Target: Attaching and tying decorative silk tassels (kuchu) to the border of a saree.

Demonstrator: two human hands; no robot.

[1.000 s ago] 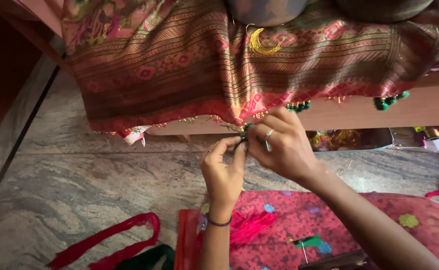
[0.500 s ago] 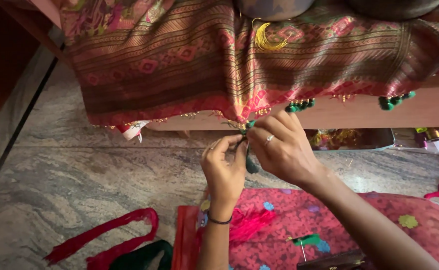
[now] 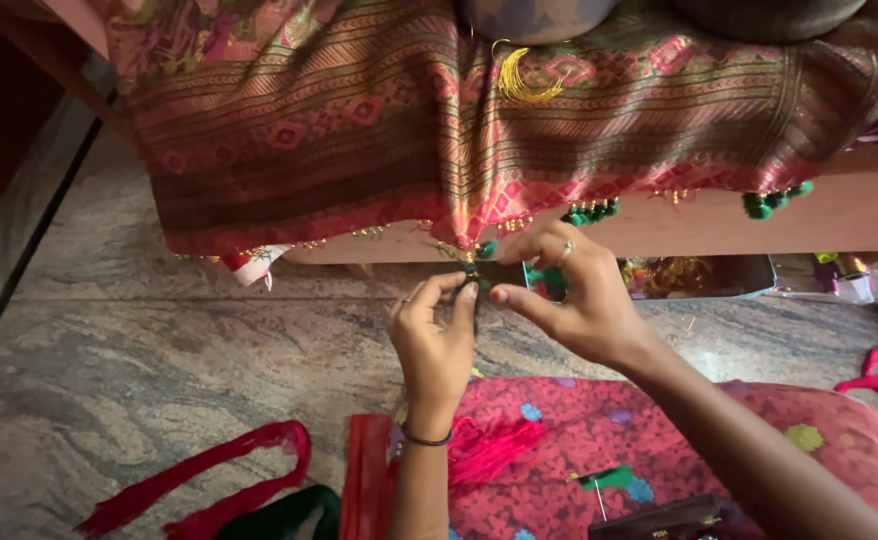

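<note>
Green tassel at frame centre, hanging straight down off the cloth hem just above, pinched from lower left by left hand, met from the right by right hand, both grips closed on it.

Few packages show, and no labels, signs or screens. A shallow metal tin lies open on the floor below the wooden ledge, its inside full of bright red and yellow bits. Just to its right sit small shiny wrapped packets, silver with touches of red and green, too small to tell apart.
</note>
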